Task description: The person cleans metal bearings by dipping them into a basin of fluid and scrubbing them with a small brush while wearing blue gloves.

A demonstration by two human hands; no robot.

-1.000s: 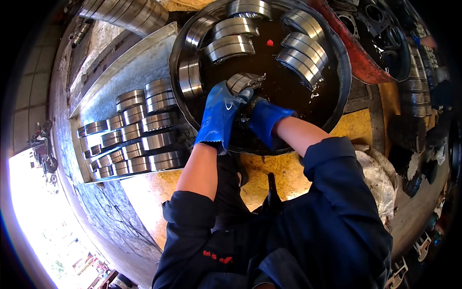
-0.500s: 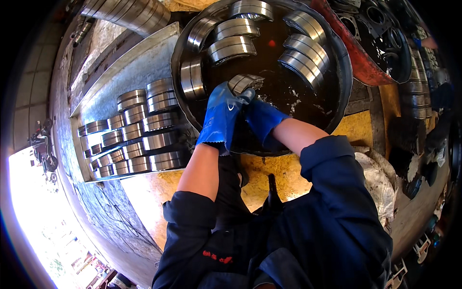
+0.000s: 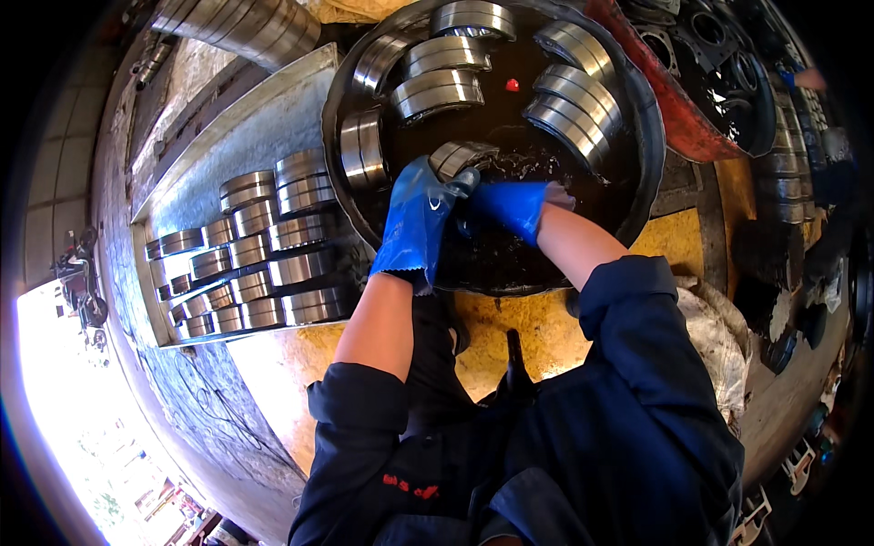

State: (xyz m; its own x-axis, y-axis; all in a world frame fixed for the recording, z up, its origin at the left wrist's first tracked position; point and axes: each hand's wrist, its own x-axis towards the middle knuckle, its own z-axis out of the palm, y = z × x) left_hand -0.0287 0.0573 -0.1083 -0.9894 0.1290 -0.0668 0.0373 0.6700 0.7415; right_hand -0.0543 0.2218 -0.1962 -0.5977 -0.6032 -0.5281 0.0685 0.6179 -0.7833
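Observation:
My left hand, in a blue rubber glove, is closed around a shiny metal bearing over the dark liquid in a round black tub. The bearing is tilted, its lower side hidden by the glove. Just to the right, my right hand, gloved likewise, reaches in toward the bearing's near side. Its fingers are hidden behind the left glove and in shadow. Other bearings stand in the tub at the far left, and a further group at the far right.
Left of the tub, a metal tray holds several rows of bearings. A red-sided container with dark ring-shaped parts adjoins the tub at the right. A small red thing shows in the liquid. Yellow flooring lies below.
My right forearm and glove have shifted slightly right and up, and the glove's cuff now flares. The liquid beside the bearing is rippling. My left hand keeps its hold, almost unmoved.

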